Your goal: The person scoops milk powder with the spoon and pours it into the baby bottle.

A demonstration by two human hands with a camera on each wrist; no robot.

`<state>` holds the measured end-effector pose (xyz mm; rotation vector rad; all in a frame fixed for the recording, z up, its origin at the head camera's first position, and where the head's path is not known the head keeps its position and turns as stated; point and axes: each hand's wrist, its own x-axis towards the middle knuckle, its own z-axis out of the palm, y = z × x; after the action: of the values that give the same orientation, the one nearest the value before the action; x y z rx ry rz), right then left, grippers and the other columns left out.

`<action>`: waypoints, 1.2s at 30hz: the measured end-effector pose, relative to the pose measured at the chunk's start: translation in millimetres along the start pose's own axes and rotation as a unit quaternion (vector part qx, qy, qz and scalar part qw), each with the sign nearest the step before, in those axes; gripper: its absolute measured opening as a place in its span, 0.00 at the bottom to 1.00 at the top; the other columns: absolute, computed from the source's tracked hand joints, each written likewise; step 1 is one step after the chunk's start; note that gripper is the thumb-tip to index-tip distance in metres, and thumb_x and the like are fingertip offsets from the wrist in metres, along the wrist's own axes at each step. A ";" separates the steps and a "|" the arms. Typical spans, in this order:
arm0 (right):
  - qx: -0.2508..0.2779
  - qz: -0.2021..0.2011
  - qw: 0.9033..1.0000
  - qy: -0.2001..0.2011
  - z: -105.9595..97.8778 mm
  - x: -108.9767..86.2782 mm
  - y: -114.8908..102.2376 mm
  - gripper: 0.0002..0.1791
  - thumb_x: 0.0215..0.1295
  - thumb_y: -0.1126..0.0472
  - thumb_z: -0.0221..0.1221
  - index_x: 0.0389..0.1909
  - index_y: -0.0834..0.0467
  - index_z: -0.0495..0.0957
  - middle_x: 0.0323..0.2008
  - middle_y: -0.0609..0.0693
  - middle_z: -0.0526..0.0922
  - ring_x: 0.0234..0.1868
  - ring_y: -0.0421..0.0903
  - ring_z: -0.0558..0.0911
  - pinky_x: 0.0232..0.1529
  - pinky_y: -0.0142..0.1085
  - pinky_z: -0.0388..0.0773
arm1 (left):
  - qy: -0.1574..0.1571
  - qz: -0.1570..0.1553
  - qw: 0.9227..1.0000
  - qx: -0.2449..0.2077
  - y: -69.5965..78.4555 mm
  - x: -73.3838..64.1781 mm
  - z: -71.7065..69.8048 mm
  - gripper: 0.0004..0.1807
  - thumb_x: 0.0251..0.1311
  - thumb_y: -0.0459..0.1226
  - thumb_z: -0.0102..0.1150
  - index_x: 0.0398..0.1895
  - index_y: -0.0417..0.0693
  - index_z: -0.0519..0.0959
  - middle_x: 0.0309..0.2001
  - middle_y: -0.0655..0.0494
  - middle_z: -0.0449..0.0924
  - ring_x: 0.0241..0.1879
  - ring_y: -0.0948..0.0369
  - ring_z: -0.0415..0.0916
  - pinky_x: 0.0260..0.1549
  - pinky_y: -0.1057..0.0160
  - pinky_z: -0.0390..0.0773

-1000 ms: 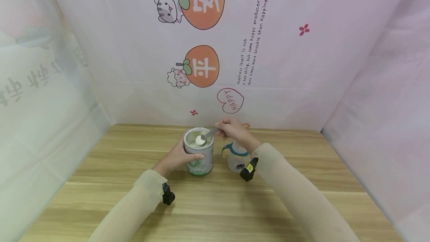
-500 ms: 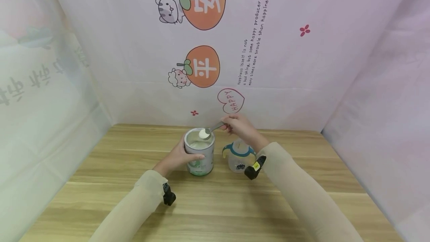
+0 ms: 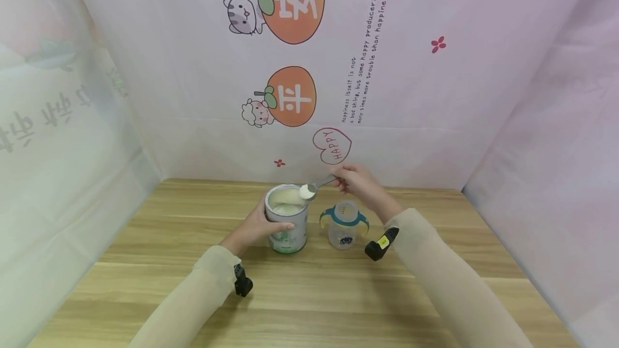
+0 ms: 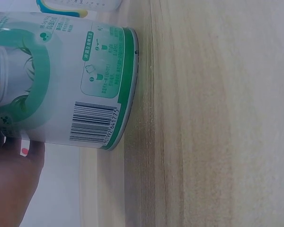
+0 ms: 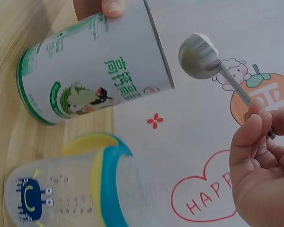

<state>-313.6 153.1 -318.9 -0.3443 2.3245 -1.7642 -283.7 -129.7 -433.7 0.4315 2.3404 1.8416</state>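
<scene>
the left hand (image 3: 256,225) was curled round the side of the open can (image 3: 292,235), its thumb laid across the front. the right hand (image 3: 360,184) pinched the handle of the metal spoon (image 5: 199,61) between thumb and fingers; the bowl, heaped with white powder (image 3: 306,192), hung just above the can's right rim. the can stood upright on the table (image 3: 309,294), the bottle (image 3: 342,232) beside it, below the right hand.
</scene>
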 end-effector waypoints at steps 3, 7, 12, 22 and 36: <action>0.002 -0.008 1.000 0.000 -6.4 -5.0 1.4 0.15 0.78 0.58 0.49 0.49 0.68 0.74 0.33 0.51 0.77 0.33 0.43 0.73 0.36 0.30 0.75 | 0.001 -0.004 1.000 0.001 0.1 -0.6 -0.1 0.57 0.46 0.50 0.81 0.75 0.70 0.52 0.67 0.54 0.65 0.67 0.50 0.63 0.64 0.36 0.61; 0.012 -0.017 1.000 0.006 -15.1 -10.9 5.5 0.13 0.78 0.60 0.49 0.45 0.67 0.74 0.31 0.51 0.76 0.31 0.42 0.73 0.34 0.29 0.75 | 0.002 -0.005 1.000 0.003 -0.5 -0.4 0.1 0.57 0.46 0.49 0.80 0.76 0.70 0.51 0.68 0.54 0.65 0.68 0.49 0.63 0.65 0.35 0.60; 0.025 -0.015 0.999 0.018 -26.1 -17.8 15.6 0.13 0.78 0.61 0.48 0.45 0.68 0.74 0.30 0.50 0.76 0.30 0.40 0.73 0.34 0.30 0.75 | 0.003 -0.003 1.000 0.002 -1.7 0.0 0.5 0.57 0.46 0.50 0.81 0.75 0.71 0.52 0.68 0.55 0.66 0.68 0.50 0.63 0.64 0.35 0.60; 0.022 -0.018 0.999 0.037 -43.8 -29.9 33.1 0.15 0.78 0.63 0.47 0.48 0.74 0.73 0.31 0.50 0.76 0.29 0.39 0.73 0.33 0.29 0.75 | 0.000 -0.006 1.000 0.003 -2.1 0.5 -0.7 0.57 0.45 0.53 0.80 0.75 0.73 0.52 0.68 0.56 0.65 0.68 0.50 0.62 0.65 0.35 0.60; -0.018 -0.031 0.996 0.083 -55.3 -41.0 50.3 0.15 0.78 0.58 0.49 0.43 0.69 0.73 0.30 0.48 0.77 0.31 0.43 0.75 0.34 0.31 0.77 | -0.005 -0.001 1.000 -0.004 -2.8 1.2 -1.4 0.57 0.45 0.52 0.81 0.75 0.73 0.52 0.67 0.55 0.65 0.68 0.50 0.62 0.64 0.35 0.60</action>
<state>-294.3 229.3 -351.8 -0.2879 2.4862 -1.8466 -285.7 -131.3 -436.0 0.4360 2.3252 1.8446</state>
